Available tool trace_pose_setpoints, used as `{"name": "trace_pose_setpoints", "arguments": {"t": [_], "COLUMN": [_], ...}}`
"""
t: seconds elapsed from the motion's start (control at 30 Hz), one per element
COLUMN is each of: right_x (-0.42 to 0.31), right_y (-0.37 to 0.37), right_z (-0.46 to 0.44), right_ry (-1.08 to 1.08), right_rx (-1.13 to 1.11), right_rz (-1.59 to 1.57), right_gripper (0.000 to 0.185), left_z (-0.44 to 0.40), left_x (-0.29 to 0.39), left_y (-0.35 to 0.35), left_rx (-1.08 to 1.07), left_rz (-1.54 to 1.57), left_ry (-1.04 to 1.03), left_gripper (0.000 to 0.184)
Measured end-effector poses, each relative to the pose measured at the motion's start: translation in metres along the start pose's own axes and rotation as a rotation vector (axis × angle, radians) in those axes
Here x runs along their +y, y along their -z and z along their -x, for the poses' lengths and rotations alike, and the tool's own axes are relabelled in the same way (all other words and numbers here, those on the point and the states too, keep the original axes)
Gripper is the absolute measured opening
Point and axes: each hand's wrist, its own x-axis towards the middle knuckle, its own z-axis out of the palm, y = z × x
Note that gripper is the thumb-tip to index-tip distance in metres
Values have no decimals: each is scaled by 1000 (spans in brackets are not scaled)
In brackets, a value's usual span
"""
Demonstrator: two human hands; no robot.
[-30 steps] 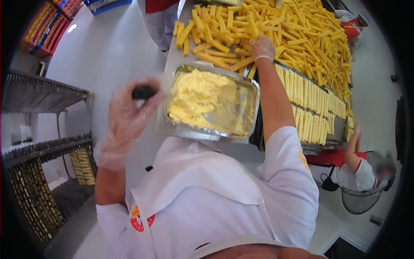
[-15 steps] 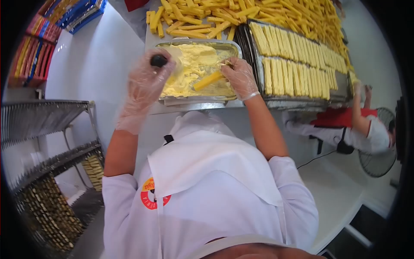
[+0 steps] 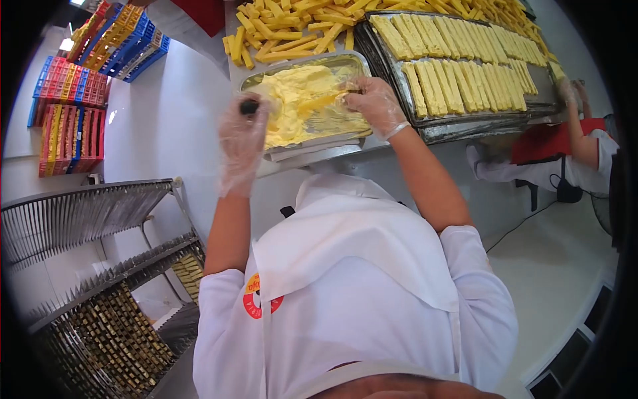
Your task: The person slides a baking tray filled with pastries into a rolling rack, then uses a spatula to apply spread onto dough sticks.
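A metal pan [image 3: 362, 61] holds pale yellow cream [image 3: 292, 90]. At its left edge my left hand [image 3: 244, 126], in a clear plastic glove, is closed round a black handle [image 3: 249, 106]; the tool's far end is hard to make out against the cream. My right hand [image 3: 377, 104], also gloved, pinches the end of a yellow stick [image 3: 319, 103] over the pan. Right of the pan, a dark tray [image 3: 465, 121] carries two rows of cream-covered sticks [image 3: 458, 86]. Plain yellow sticks [image 3: 292, 33] are piled behind the pan.
Racks of trays [image 3: 93, 213] stand at the left. Stacked coloured crates [image 3: 70, 120] are at the upper left. A co-worker in white and red [image 3: 551, 143] is at the right, hands near the tray's far end. Another person's clothing [image 3: 193, 20] shows behind the table.
My right hand has come from the stick pile to the pan with a stick. My left hand remains by the pan with the handle. The view has shifted.
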Motion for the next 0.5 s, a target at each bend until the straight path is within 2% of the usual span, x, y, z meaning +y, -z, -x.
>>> {"name": "trace_pose_setpoints", "arguments": {"t": [0.07,0.13,0.17,0.23,0.3,0.43,0.5], "right_x": [-1,-8,-6,-4,-9,3,-7], "right_y": [-5,-10,-11,-11,-12,-12,-9], "right_z": [5,13,14,13,17,14,19], "right_ry": [-56,-117,-75,16,8,86,120], "right_rx": [-2,5,10,26,26,32,47], "right_rz": [-14,-15,47,170,175,191,329], "right_gripper": [33,32,32,32,32,33,33], "left_z": [2,0,-2,-7,-13,-13,-10], "left_x": [-5,23,37,48,60,15,-11], "left_y": [-13,-18,-20,-26,-26,-13,-9], "left_rx": [-38,-98,-196,-69,37,203,208], "left_rz": [-135,-285,-14,336,619,720,474], "left_ry": [-175,-345,-61,5,36,399,348], "left_gripper": [12,12,13,15,21,18,18]}}
